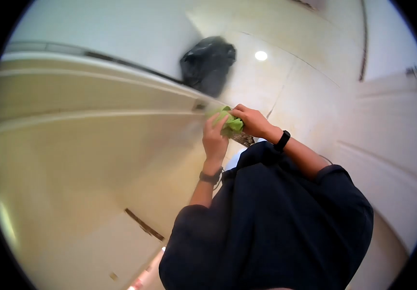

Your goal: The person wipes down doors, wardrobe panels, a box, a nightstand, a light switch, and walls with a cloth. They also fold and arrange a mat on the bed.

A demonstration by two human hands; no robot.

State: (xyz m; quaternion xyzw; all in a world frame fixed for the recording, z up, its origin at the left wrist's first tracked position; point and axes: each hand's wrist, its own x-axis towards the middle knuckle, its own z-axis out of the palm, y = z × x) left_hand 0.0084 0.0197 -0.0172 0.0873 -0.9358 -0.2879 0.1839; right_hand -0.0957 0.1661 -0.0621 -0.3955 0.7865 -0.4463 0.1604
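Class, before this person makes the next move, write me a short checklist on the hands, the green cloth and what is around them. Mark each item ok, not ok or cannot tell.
1. Left hand on the green cloth: ok.
2. Right hand on the cloth too: ok, its fingers are at the upper side.
3. Cloth spread flat: not ok, it is bunched between the hands.
4. Cloth pressed against the pale door: cannot tell, the contact is blurred.
5. Black plastic bag apart from both hands: ok, it lies beyond them.
6. Cloth clean and damp: cannot tell from this view.
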